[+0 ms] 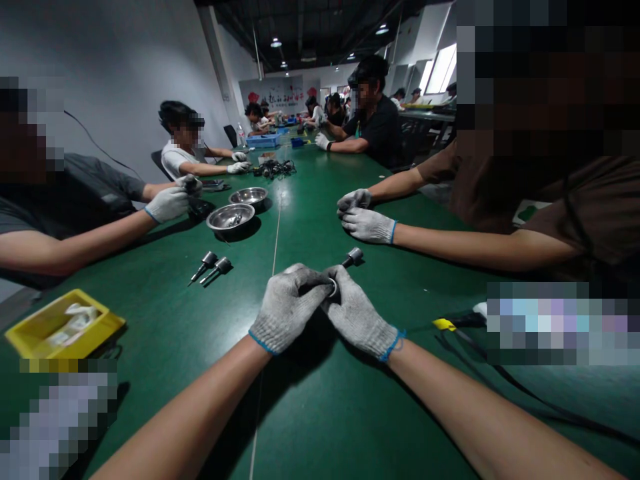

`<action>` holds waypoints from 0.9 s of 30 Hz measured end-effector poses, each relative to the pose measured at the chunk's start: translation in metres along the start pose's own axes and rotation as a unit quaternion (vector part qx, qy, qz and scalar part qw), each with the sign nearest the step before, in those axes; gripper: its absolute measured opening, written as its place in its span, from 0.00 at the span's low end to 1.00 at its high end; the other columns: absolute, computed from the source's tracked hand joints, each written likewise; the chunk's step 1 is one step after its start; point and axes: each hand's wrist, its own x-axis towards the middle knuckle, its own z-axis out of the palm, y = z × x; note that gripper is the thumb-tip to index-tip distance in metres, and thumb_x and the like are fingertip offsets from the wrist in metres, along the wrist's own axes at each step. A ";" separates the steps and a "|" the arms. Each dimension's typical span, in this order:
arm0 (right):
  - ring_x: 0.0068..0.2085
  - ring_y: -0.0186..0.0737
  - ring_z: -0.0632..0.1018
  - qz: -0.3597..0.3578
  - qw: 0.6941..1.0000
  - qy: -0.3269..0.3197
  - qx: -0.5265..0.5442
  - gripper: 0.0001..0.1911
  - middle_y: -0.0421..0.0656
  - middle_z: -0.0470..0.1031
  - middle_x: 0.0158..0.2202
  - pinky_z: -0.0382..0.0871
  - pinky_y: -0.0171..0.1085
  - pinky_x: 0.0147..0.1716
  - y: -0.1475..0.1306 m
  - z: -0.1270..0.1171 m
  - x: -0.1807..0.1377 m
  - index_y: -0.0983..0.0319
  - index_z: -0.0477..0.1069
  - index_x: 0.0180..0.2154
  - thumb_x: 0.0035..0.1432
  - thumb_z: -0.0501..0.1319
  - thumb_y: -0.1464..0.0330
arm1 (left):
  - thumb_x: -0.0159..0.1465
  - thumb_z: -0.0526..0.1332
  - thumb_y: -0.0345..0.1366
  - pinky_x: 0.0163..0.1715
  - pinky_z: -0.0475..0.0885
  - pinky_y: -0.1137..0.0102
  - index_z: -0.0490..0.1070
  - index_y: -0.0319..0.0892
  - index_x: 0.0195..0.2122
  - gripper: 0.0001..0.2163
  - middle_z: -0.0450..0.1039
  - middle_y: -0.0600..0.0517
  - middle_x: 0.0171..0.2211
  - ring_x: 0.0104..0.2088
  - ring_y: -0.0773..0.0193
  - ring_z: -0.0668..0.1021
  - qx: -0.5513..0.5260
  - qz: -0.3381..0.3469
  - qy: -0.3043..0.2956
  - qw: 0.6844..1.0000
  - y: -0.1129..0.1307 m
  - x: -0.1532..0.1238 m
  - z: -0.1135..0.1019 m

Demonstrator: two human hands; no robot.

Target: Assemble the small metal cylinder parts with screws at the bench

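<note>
My left hand [293,303] and my right hand [357,310], both in grey-white knit gloves with blue cuffs, meet above the green table. Their fingers are closed together around a small round metal piece [333,287]; only its shiny ring-like rim shows, and the gloves hide the rest. Just beyond my right hand is a metal tool with a cylindrical head [355,255], which looks like a hole saw; its shank points back toward my fingers. Two similar hole saws [216,271] lie side by side on the table, to the left of my left hand.
Two steel bowls [220,225] stand ahead on the left, the nearer with small metal parts inside. A yellow bin [30,337] sits at left. A black cable [530,393] with a yellow tag runs along the right. Co-workers' gloved hands [367,225] rest across the table.
</note>
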 end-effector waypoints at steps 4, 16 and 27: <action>0.40 0.44 0.80 0.012 1.000 0.000 0.001 0.13 0.42 0.79 0.38 0.75 0.44 0.44 0.000 -0.001 0.000 0.57 0.66 0.43 0.55 0.61 0.73 | 0.64 0.66 0.32 0.45 0.78 0.67 0.84 0.45 0.38 0.07 0.83 0.51 0.36 0.38 0.61 0.83 0.006 -0.009 -0.025 1.000 0.002 0.004 -0.003; 0.40 0.44 0.81 0.015 1.000 -0.010 0.023 0.10 0.43 0.79 0.39 0.75 0.43 0.43 0.002 0.001 0.000 0.58 0.67 0.42 0.57 0.59 0.72 | 0.63 0.67 0.31 0.45 0.78 0.67 0.85 0.46 0.37 0.07 0.84 0.52 0.36 0.38 0.60 0.83 0.035 -0.034 -0.024 0.999 0.009 0.005 0.000; 0.40 0.44 0.81 0.012 0.999 -0.017 0.037 0.08 0.42 0.79 0.38 0.76 0.43 0.44 0.002 0.001 0.000 0.58 0.67 0.41 0.58 0.60 0.71 | 0.63 0.67 0.31 0.42 0.77 0.68 0.85 0.45 0.36 0.06 0.82 0.52 0.34 0.36 0.61 0.82 0.047 -0.039 -0.005 0.998 0.013 0.004 0.004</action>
